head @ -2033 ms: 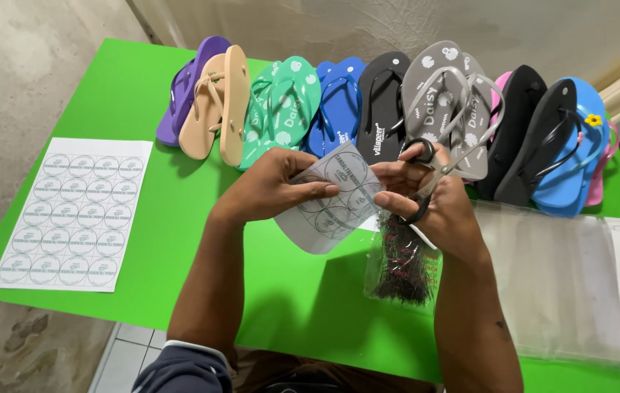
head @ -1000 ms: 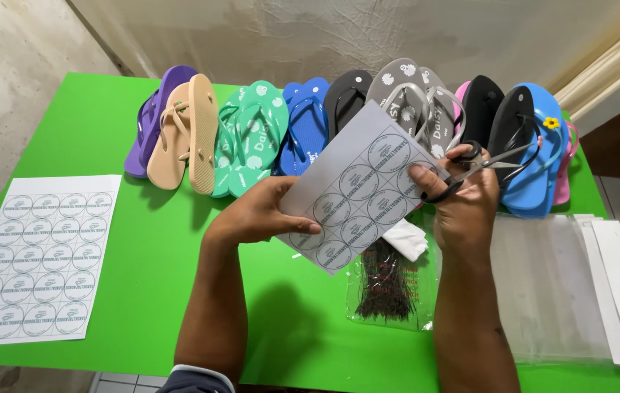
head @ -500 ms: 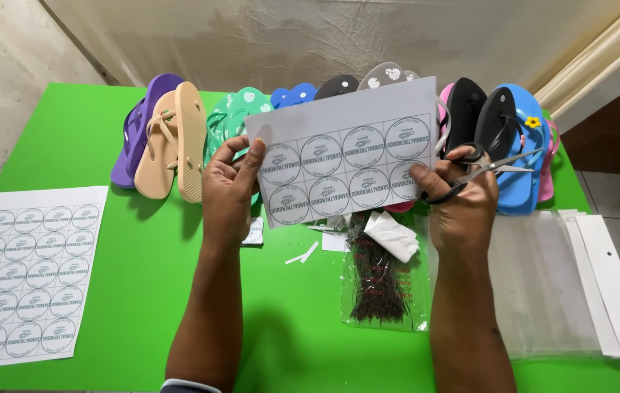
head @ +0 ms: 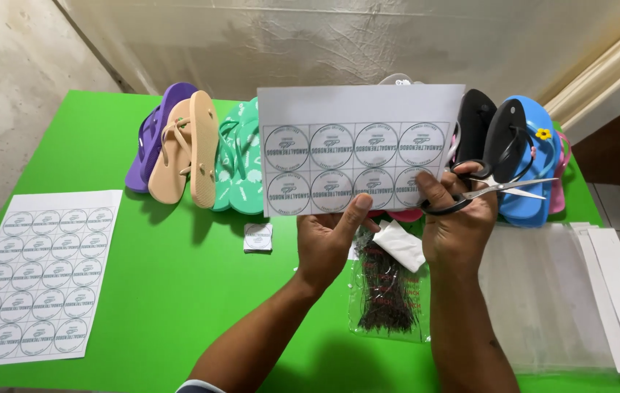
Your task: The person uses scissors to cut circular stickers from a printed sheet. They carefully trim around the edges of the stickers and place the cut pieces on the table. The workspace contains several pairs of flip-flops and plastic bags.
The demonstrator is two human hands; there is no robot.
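Above green counter [head: 179,291]: left hand [head: 332,244] pinches label sheet [head: 357,149]; right hand [head: 459,222] grips sheet and scissors [head: 495,191]; clear bag [head: 386,291] holds dark tag fasteners.

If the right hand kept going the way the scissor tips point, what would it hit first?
Probably the blue sandal: the scissors in the right hand point right, across it. Depth is unclear.
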